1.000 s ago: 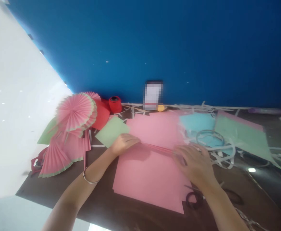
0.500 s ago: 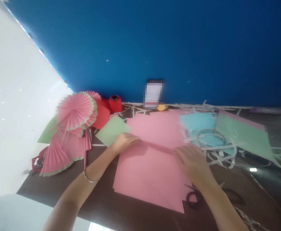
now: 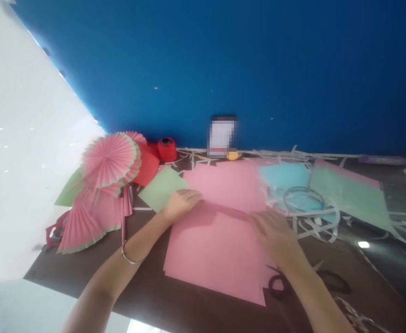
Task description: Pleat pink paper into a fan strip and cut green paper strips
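A pink paper sheet (image 3: 213, 249) lies on the dark table (image 3: 147, 296) in front of me, with a fold line running across its far part. My left hand (image 3: 180, 203) rests at the fold's left end, fingers curled and pressed onto the paper. My right hand (image 3: 275, 231) sits at the fold's right end, fingers bent down on the paper and a little blurred. A second pink sheet (image 3: 227, 182) lies just beyond the fold. A thin bangle (image 3: 128, 256) hangs on my left wrist.
Pink pleated paper fans (image 3: 109, 162) are piled at the left, with a red tape roll (image 3: 167, 149) behind them. Green sheets (image 3: 161, 187), a light blue sheet (image 3: 286, 175), a clear ring (image 3: 303, 198) and white paper strips (image 3: 317, 226) lie around. Black scissors (image 3: 282, 284) lie under my right forearm. A blue wall (image 3: 223, 69) stands behind.
The narrow raised pleat between my hands has been pressed flat. My right hand slid slightly toward me along the fold; my left hand stayed in place.
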A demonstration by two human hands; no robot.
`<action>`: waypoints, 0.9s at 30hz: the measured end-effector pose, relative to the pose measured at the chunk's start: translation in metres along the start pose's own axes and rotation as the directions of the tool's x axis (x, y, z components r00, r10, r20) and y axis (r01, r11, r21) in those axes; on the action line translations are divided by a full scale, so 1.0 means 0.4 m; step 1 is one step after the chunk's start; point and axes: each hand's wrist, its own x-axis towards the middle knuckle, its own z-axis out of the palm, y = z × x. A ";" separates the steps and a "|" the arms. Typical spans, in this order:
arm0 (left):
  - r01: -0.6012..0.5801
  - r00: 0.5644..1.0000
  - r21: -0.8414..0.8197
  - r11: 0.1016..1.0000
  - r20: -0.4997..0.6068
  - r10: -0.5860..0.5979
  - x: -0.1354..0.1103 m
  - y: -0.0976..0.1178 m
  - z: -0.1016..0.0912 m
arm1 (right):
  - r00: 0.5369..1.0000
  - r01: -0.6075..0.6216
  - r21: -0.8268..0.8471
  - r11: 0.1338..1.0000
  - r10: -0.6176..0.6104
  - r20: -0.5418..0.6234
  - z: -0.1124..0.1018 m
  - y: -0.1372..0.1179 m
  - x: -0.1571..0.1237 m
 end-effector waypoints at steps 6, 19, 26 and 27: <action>-0.022 0.982 0.126 0.992 0.191 -0.002 0.008 0.013 -0.003 | 0.994 -0.096 0.088 0.991 0.091 0.053 0.031 0.000 -0.019; 0.567 0.774 -0.556 0.608 0.105 -0.625 0.015 0.044 0.011 | 0.913 -0.342 0.245 0.907 0.382 -0.143 -0.006 -0.051 0.008; 0.623 0.692 -0.779 0.076 0.503 -0.518 0.048 0.150 0.011 | 0.908 -0.352 0.321 0.879 0.404 -0.109 0.010 -0.131 0.020; 0.615 0.694 -0.788 0.040 0.516 -0.503 0.049 0.153 0.009 | 0.921 -0.331 0.337 0.881 0.380 -0.089 0.010 -0.141 0.024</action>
